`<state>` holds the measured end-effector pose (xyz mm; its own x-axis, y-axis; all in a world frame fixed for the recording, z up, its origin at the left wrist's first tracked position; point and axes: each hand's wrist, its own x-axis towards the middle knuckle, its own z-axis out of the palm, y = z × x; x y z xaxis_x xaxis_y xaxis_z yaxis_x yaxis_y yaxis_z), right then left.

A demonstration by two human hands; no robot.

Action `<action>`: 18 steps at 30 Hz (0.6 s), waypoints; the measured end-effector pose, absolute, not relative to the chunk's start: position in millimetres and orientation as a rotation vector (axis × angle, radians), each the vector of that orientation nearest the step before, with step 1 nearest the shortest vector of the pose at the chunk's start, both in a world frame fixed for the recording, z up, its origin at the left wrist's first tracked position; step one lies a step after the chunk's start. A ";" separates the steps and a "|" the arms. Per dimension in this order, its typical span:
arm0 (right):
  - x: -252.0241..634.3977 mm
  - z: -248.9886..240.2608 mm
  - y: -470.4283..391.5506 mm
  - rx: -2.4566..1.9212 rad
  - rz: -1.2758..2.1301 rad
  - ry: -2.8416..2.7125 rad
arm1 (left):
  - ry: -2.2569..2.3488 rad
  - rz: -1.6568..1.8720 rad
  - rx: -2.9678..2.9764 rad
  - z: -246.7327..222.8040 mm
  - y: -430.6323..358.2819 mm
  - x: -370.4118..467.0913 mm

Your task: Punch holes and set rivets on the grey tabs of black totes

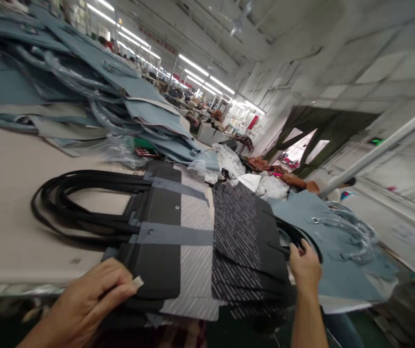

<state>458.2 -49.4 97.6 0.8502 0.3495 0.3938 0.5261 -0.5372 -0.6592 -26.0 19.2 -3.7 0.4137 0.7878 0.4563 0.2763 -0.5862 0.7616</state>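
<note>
A stack of black bag panels (158,261) with long looped handles (80,180) lies in front of me, the loops pointing left. Grey straps and a pale striped band (197,251) cross the top panel. My left hand (102,295) is closed at the stack's near left corner, a small whitish piece (138,282) pinched between thumb and finger. To the right lies a second pile of dark panels with a white dashed pattern (236,241). My right hand (305,263) is closed around the black handles (294,234) at that pile's right end.
Blue-grey panels with plastic-wrapped handles (149,104) are heaped at the back left. More blue panels (338,270) lie at the right, beside a slanting pale pole (381,150). Crumpled clear plastic (231,162) and brown pieces sit behind the stacks. The pale tabletop (7,193) shows at left.
</note>
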 end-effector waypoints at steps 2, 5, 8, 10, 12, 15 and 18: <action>411.7 89.1 -41.9 -2.100 -0.082 -0.837 | 0.857 1.125 2.187 4.7 20.7 -27.9; 312.7 79.6 -34.6 -1.714 0.355 -1.360 | 0.848 1.167 2.381 10.1 23.2 -28.5; 222.8 75.0 -31.2 -1.339 0.491 -1.807 | 0.858 1.190 2.552 14.3 23.1 -30.5; 187.1 72.4 -28.0 -1.187 0.481 -1.946 | 0.845 1.209 2.640 17.7 22.0 -33.1; 170.5 69.4 -23.6 -1.119 0.451 -2.034 | 0.810 1.210 2.692 19.3 20.9 -36.1; 164.6 64.1 -16.3 -1.076 0.369 -2.116 | 0.821 1.208 2.663 14.9 19.9 -39.7; 161.8 57.8 -11.2 -1.053 0.214 -2.183 | 0.933 1.148 2.473 5.3 20.8 -40.9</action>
